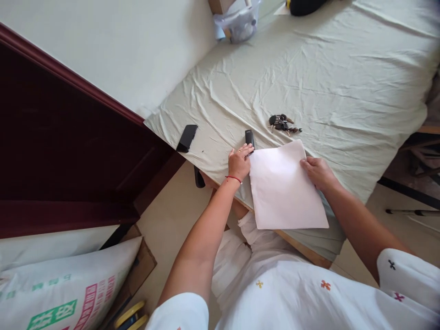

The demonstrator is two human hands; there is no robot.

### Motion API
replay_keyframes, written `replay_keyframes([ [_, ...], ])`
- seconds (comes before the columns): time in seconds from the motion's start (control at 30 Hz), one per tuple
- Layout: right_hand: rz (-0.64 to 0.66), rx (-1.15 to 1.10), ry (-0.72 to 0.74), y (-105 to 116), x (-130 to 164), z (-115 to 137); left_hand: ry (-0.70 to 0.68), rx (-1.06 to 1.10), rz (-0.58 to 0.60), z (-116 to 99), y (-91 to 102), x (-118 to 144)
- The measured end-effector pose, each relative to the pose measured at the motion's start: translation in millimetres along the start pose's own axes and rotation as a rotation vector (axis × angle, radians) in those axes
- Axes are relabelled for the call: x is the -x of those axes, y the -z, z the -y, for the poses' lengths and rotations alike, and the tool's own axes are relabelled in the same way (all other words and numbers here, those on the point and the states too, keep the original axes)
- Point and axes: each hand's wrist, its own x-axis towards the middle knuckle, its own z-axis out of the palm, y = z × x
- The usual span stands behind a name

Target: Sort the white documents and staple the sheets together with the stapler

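Note:
A black stapler (249, 136) lies at the upper left corner of the white sheets of paper (287, 188). My left hand (240, 161), with a red string round its wrist, has its fingers closed over the stapler's near end, which is partly hidden beneath them. On the opposite side, my right hand (316, 172) pinches the right edge of the paper, thumb on top and the other fingers underneath. The paper rests partly on the cloth-covered table, its lower part reaching over the front edge above my lap.
Beyond the paper lies a bunch of keys (282, 123). A black flat object (187, 138) sits near the table's left edge. At the back stands a clear plastic tub (240, 25) by the wall. A printed white sack (65, 284) leans at lower left, below a dark red panel (68, 128).

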Motion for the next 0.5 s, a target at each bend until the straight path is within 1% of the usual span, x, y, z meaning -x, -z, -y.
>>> replay_keyframes([
  [0.07, 0.041, -0.028, 0.004, 2.3, 6.5, -4.1, -0.008, 0.138, -0.059, 4.3, -4.0, 9.4],
  [0.1, 0.075, -0.049, 0.024, 4.2, 10.7, -6.6, 0.012, 0.201, -0.111, 6.3, -7.7, 16.9],
  [0.23, 0.179, -0.049, 0.189, 13.9, 27.7, -18.5, 0.235, 0.476, -0.358, 12.1, -26.4, 54.1],
  [0.3, 0.188, -0.034, 0.252, 16.6, 31.7, -20.9, 0.318, 0.693, -0.434, 13.1, -32.0, 68.9],
  [0.33, 0.178, -0.042, 0.279, 16.5, 31.5, -19.9, 0.355, 0.805, -0.452, 13.2, -33.0, 74.0],
  [0.4, 0.121, -0.086, 0.324, 12.6, 25.5, -13.3, 0.400, 1.004, -0.442, 12.7, -31.4, 79.7],
  [0.5, 0.019, -0.167, 0.359, -1.2, 3.6, 4.1, 0.421, 1.169, -0.332, 11.5, -24.2, 81.3],
])
